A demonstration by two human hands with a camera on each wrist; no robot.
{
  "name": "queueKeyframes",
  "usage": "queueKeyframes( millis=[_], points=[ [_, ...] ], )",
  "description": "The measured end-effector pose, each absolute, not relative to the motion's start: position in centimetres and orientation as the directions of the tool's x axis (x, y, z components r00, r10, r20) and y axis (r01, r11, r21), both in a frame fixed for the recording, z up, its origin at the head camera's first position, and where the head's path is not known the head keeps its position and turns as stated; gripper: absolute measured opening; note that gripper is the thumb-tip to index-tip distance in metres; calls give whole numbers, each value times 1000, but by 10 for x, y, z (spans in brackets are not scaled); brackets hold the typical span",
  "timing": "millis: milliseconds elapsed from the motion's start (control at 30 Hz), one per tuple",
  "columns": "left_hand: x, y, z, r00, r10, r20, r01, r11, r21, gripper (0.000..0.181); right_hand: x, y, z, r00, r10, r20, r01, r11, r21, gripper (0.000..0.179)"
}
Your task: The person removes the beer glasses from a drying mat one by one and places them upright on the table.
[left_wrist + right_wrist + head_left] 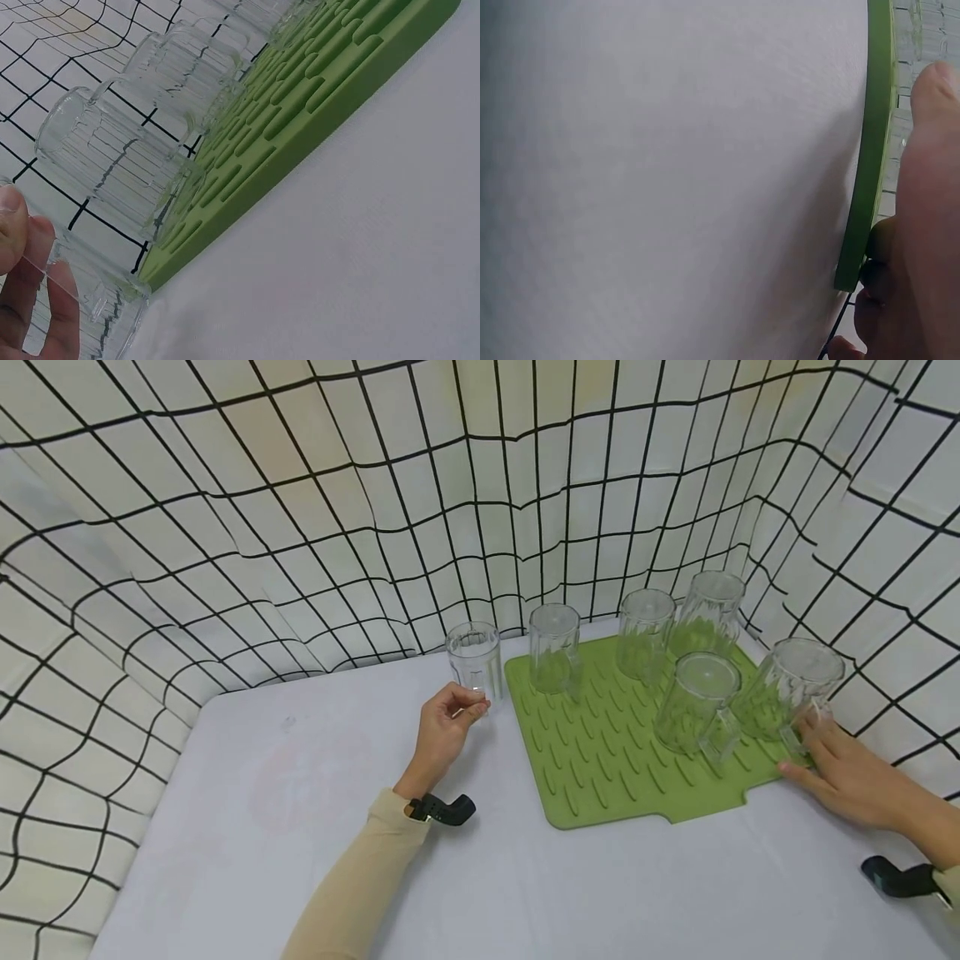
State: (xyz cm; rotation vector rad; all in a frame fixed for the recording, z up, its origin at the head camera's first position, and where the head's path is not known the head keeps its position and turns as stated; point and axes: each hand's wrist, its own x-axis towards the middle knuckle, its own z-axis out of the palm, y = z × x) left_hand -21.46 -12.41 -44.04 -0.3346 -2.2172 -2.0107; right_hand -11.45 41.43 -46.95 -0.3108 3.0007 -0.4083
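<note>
My left hand pinches the handle side of a clear glass mug, which stands on the white table just left of a green ridged mat. In the left wrist view, fingertips and thumb of that hand close on the mug's glass. At the mat's right front corner, my right hand has its fingers at the handle of another clear glass mug, its thumb held apart. In the right wrist view, the right hand shows curled fingers by the mat's edge; its mug's handle is hidden there.
Several more glass mugs stand on the mat, among them one at the left, one at the front and one at the back. A white sheet with a black grid surrounds the table at the back and sides.
</note>
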Motion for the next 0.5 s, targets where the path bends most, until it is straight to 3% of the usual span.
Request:
queueKeyframes(
  millis=[500],
  points=[
    [-229,-123,-447,-966,57,251,256,126,958,14,-114,410,-467,-973,-206,-101,-181,960,-213,96]
  ],
)
